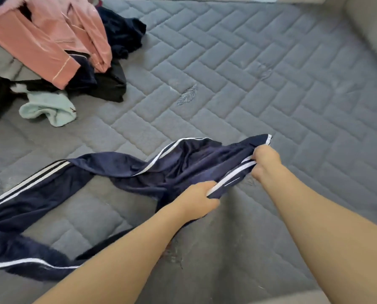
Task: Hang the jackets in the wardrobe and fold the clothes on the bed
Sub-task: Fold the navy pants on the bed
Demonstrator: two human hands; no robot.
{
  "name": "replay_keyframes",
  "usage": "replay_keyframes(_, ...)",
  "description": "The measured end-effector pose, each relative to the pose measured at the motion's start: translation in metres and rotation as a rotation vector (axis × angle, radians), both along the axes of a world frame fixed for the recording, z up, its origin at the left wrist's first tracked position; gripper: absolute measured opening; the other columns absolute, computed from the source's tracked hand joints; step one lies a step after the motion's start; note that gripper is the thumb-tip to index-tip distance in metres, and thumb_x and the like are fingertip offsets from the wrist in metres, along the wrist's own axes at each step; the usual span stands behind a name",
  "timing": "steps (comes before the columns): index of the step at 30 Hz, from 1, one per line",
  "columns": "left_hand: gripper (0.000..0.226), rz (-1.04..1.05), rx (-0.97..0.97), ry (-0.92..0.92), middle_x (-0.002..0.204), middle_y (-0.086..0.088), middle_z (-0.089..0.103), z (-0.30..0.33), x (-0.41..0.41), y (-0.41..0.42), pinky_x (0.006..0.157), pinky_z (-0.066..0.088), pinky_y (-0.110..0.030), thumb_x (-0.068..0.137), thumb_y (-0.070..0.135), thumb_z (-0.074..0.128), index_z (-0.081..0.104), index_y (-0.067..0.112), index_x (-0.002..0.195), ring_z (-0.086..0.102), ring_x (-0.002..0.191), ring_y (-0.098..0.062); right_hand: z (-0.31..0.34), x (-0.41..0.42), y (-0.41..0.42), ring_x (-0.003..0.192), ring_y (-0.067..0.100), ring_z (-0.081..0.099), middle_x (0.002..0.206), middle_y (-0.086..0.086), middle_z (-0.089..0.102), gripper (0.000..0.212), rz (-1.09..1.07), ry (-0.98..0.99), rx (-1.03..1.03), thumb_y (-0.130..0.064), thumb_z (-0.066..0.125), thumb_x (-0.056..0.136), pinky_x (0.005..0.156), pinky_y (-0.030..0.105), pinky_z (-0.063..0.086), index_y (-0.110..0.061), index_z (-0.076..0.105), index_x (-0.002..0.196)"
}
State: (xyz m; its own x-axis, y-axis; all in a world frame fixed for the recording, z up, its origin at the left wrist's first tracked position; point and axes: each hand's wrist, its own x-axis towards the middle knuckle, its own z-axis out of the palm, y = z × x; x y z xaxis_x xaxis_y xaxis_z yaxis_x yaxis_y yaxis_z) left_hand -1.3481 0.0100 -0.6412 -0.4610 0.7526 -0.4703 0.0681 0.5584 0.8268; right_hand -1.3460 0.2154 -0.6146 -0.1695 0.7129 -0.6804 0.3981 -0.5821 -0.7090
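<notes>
- At the far left we see a heap of unfolded clothes [51,51] lying on the bed [271,73], with a pink long-sleeved top [51,38] draped across the top of it.
- Under and around the pink top lie dark garments: a black one [110,86] toward the near side of the heap and a navy one [121,34] on its far right edge.
- A pale mint fleecy piece [49,108] sits at the near edge of the heap, resting directly on the mattress.
- Nearer to us, navy track pants [161,167] with white side stripes lie spread across the bed; the two legs trail off to the left, one toward the left edge of view and the other curling along the near left.
- Our left hand [199,199] is clenched around the waist end of the pants at a white-striped edge, lifting that part slightly off the mattress.
- Just to the right and a little farther away, our right hand [265,162] is also closed on the same waist end, pinching the striped fabric, so the cloth is stretched between the two hands.
- To the right of the hands we see only grey quilted mattress, stitched in a brick pattern, with a small leaf motif [187,95] embroidered near the middle.
- A beige upholstered bed frame [371,29] borders the far right side.
</notes>
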Motion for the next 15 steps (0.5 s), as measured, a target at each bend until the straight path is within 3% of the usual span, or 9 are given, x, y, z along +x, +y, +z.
replay_keyframes(2,0.017,-0.099,-0.037,0.005,0.078,0.010,0.060,0.008,0.044,0.052,0.064,0.051,-0.035,0.086,0.024,0.055,0.049,0.039,0.081,0.059,0.070,-0.017,0.013,0.051,0.049,0.051,0.021,0.047,0.072,0.004,0.053,0.032,-0.084,-0.041,0.002,0.006,0.032,0.085,0.035,0.017,0.039,-0.011,0.059,0.090)
replay_keyframes(4,0.020,-0.293,-0.133,-0.034,0.096,0.000,0.064,0.003,0.096,0.091,0.070,0.053,-0.039,0.086,0.026,0.055,0.051,0.032,0.104,0.063,0.083,-0.027,0.010,0.111,0.091,0.059,0.022,0.045,0.077,0.004,0.050,0.025,-0.063,-0.216,0.015,0.001,0.035,0.090,0.040,0.020,0.043,-0.008,0.057,0.097)
replay_keyframes(6,0.034,-0.628,-0.272,0.024,0.115,-0.003,0.064,-0.011,0.130,0.117,0.084,0.051,-0.039,0.086,0.028,0.057,0.054,0.025,0.120,0.061,0.102,-0.031,-0.010,0.169,0.125,0.081,0.021,0.048,0.096,0.004,0.050,0.031,0.032,-0.372,0.044,-0.004,0.039,0.096,0.072,0.031,0.052,-0.001,0.054,0.123)
replay_keyframes(7,0.035,-0.728,-0.325,0.102,0.123,-0.004,0.063,-0.017,0.133,0.126,0.091,0.049,-0.038,0.088,0.027,0.056,0.059,0.020,0.122,0.058,0.110,-0.031,-0.025,0.190,0.135,0.084,0.021,0.048,0.098,0.006,0.050,0.036,0.100,-0.435,0.051,-0.004,0.042,0.095,0.077,0.033,0.049,0.004,0.051,0.129)
replay_keyframes(8,0.034,-0.736,-0.357,0.186,0.126,-0.006,0.062,-0.022,0.128,0.134,0.096,0.047,-0.038,0.090,0.024,0.053,0.062,0.016,0.122,0.057,0.114,-0.031,-0.038,0.203,0.140,0.080,0.022,0.048,0.094,0.007,0.051,0.038,0.149,-0.486,0.058,-0.003,0.044,0.094,0.074,0.032,0.047,0.005,0.051,0.130)
replay_keyframes(10,0.033,-0.532,-0.388,0.293,0.128,-0.009,0.059,-0.031,0.099,0.142,0.097,0.045,-0.037,0.092,0.022,0.048,0.061,0.013,0.121,0.054,0.117,-0.031,-0.058,0.207,0.137,0.077,0.028,0.053,0.096,0.011,0.056,0.040,0.204,-0.544,0.082,-0.003,0.049,0.089,0.075,0.030,0.046,0.003,0.050,0.129)
replay_keyframes(12,0.035,-0.302,-0.426,0.378,0.131,-0.011,0.051,-0.038,0.053,0.140,0.099,0.042,-0.041,0.094,0.025,0.045,0.053,0.014,0.126,0.047,0.121,-0.034,-0.072,0.191,0.126,0.106,0.037,0.056,0.125,0.017,0.055,0.048,0.352,-0.597,0.178,-0.012,0.054,0.084,0.096,0.039,0.047,-0.002,0.047,0.131)
replay_keyframes(15,0.038,-0.122,-0.537,0.535,0.136,-0.018,0.044,-0.049,-0.014,0.128,0.104,0.037,-0.048,0.092,0.020,0.045,0.048,0.009,0.129,0.040,0.126,-0.040,-0.088,0.155,0.110,0.130,0.037,0.042,0.149,0.012,0.038,0.064,0.657,-0.549,0.260,-0.023,0.053,0.087,0.108,0.046,0.037,-0.011,0.034,0.146)
